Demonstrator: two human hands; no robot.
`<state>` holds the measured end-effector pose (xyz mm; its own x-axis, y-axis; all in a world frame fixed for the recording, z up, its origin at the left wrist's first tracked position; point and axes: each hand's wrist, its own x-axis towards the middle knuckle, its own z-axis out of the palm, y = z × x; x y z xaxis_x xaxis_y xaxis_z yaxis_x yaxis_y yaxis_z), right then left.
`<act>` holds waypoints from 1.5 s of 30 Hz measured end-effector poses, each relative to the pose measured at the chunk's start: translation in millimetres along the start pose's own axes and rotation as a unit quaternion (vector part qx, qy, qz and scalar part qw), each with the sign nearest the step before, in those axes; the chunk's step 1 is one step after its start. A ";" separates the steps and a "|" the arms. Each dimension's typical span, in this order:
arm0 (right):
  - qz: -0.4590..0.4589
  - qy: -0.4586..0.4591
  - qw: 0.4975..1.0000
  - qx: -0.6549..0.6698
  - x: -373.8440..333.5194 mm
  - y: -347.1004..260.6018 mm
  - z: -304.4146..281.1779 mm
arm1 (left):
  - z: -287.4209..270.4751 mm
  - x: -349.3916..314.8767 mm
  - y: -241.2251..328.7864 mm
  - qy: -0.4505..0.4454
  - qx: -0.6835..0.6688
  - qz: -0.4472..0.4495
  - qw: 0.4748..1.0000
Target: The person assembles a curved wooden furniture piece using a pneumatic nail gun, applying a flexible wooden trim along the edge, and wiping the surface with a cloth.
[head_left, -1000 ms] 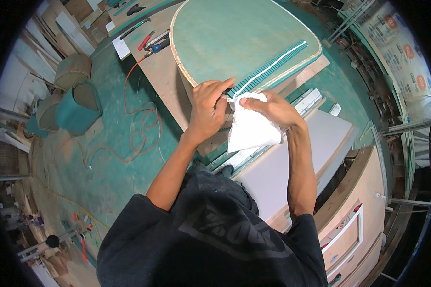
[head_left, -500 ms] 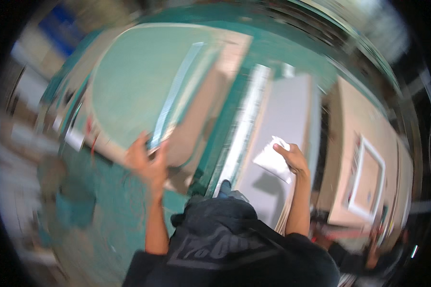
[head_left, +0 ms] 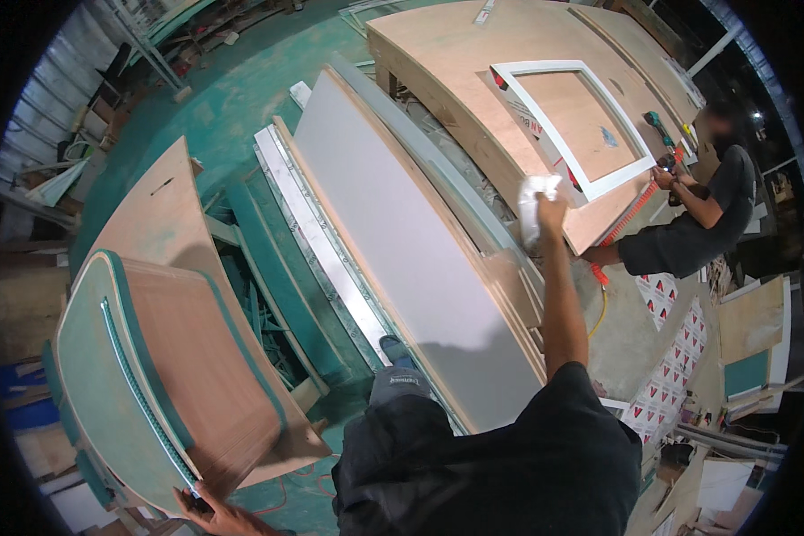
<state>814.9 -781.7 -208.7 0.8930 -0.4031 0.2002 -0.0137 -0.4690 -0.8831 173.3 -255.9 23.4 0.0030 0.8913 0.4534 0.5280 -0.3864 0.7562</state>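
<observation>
My right hand (head_left: 552, 213) is closed around a crumpled white plastic packet (head_left: 533, 201), held out on a straight arm near the front corner of the plywood worktable. At the lower left, my left hand (head_left: 207, 513) grips the near end of a long light-blue ribbed strip (head_left: 134, 375). That strip runs along the top of a curved green panel (head_left: 89, 357) with rounded edges and a brown inner face. Part of the left hand's grip is hidden behind its fingers.
A grey-white board (head_left: 366, 196) leans beside white metal bars (head_left: 317, 232) in front of me. A white frame (head_left: 630, 147) lies on the plywood worktable (head_left: 447, 45). A co-worker (head_left: 719, 196) works there with a drill; an orange coiled hose (head_left: 630, 214) hangs nearby.
My view has swung to the right, bringing the worktable and co-worker into sight. My right hand has moved out toward the table with the packet. My left hand stays at the strip's end.
</observation>
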 end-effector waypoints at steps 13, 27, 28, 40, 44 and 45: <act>-0.177 -0.020 0.959 -0.219 142.9 147.1 57.8 | -10.4 9.9 19.2 0.002 0.019 -0.054 0.998; -0.211 -0.101 0.959 -0.161 169.2 159.8 60.0 | -62.0 21.5 68.8 0.133 -0.109 0.007 0.985; -0.236 -0.097 0.944 -0.208 174.6 156.5 62.0 | -64.7 23.1 68.9 0.138 -0.163 0.004 0.977; -0.083 -0.230 0.924 -0.294 54.2 69.9 68.9 | -46.7 57.2 110.0 0.167 -0.277 0.031 0.946; -0.116 -0.669 0.712 0.180 -294.9 -140.8 119.4 | -64.4 25.5 124.4 0.199 -0.228 0.033 0.953; 0.128 -0.720 0.614 0.296 -365.2 -184.5 117.8 | -62.3 18.1 128.3 0.198 -0.218 0.044 0.955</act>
<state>544.2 -455.4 -168.8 0.3727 0.9094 -0.1845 -0.4514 0.0039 -0.8923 188.2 -304.2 158.1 -0.3349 0.7253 0.6015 0.1367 -0.5942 0.7926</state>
